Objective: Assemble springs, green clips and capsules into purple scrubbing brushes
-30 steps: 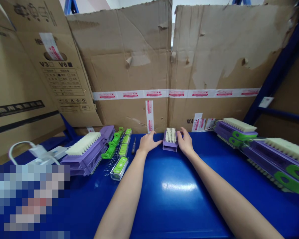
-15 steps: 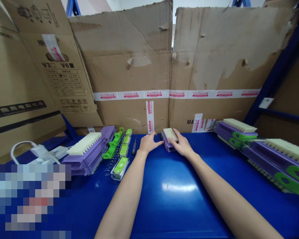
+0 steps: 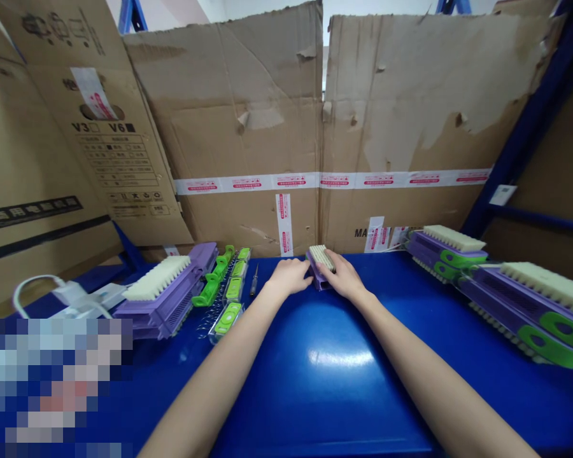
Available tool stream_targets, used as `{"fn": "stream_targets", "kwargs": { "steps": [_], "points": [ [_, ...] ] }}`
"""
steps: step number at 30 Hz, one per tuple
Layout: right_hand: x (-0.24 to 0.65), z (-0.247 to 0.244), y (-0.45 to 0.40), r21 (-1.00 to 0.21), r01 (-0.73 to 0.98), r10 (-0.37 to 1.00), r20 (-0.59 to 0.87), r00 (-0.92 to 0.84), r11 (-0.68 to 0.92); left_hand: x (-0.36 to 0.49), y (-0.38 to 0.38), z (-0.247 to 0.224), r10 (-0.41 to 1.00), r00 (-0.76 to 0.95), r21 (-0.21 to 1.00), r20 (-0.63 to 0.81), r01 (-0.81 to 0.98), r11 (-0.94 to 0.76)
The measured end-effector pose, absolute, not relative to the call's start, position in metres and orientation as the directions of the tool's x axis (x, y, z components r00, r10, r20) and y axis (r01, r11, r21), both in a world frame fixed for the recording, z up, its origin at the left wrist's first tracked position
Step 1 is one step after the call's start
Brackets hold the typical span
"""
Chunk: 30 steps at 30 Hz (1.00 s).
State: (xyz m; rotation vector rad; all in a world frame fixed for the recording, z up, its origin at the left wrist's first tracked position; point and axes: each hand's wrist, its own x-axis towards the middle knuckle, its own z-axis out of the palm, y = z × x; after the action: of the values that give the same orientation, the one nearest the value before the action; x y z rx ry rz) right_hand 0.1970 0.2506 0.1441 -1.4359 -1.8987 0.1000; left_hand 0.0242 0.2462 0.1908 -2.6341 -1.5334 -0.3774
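Observation:
A small purple brush-like block (image 3: 321, 281) with a cream bristle pad (image 3: 321, 256) on top stands at the back middle of the blue table. My right hand (image 3: 344, 275) wraps its right side, thumb across the bristle pad. At its left edge, my left hand (image 3: 289, 277) is closed, fingers curled in against the block; the exact contact of the fingertips is partly hidden. Left of that hand lies a screwdriver (image 3: 254, 281). Beside it runs a row of clear cases with green tops (image 3: 228, 318), several metal springs (image 3: 213, 313) and green plastic clips (image 3: 211, 286).
Purple blocks with a bristle pad (image 3: 157, 278) are stacked at left, near a white power strip and plug (image 3: 76, 296). More purple-and-green brush units (image 3: 530, 305) line the right. Cardboard (image 3: 239, 127) walls the back of the blue table (image 3: 334, 394). Lower left is pixelated.
My left hand's fingers have curled in from a spread pose, against the block's left side. My right hand keeps its hold. The whole view has shifted slightly.

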Motion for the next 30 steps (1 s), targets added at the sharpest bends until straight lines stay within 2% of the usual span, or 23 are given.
{"fn": "stream_targets", "kwargs": {
  "steps": [8, 12, 14, 22, 25, 30],
  "points": [
    [0.195, 0.146, 0.249, -0.486, 0.807, 0.879, 0.470, -0.082, 0.335, -0.032, 0.189, 0.231, 0.908, 0.365, -0.082, 0.205, 0.931, -0.356],
    [0.196, 0.145, 0.249, -0.491, 0.802, 0.875, 0.478, -0.079, 0.341, -0.075, 0.169, 0.240, 0.971, 0.206, -0.042, 0.121, 0.978, -0.203],
    [0.196, 0.145, 0.250, -0.495, 0.798, 0.873, 0.481, -0.078, 0.344, -0.092, 0.161, 0.241, 0.976, 0.175, -0.021, 0.129, 0.985, -0.174],
    [0.195, 0.147, 0.248, -0.508, 0.798, 0.886, 0.458, -0.069, 0.325, -0.115, 0.138, 0.226, 0.960, 0.255, 0.026, 0.118, 0.965, -0.259],
    [0.195, 0.146, 0.249, -0.503, 0.798, 0.882, 0.466, -0.073, 0.332, -0.114, 0.137, 0.221, 0.976, 0.211, 0.057, 0.059, 0.975, -0.214],
    [0.196, 0.145, 0.250, -0.500, 0.795, 0.878, 0.471, -0.084, 0.344, -0.114, 0.139, 0.222, 0.990, 0.140, 0.033, -0.014, 0.990, -0.139]
  ]
}}
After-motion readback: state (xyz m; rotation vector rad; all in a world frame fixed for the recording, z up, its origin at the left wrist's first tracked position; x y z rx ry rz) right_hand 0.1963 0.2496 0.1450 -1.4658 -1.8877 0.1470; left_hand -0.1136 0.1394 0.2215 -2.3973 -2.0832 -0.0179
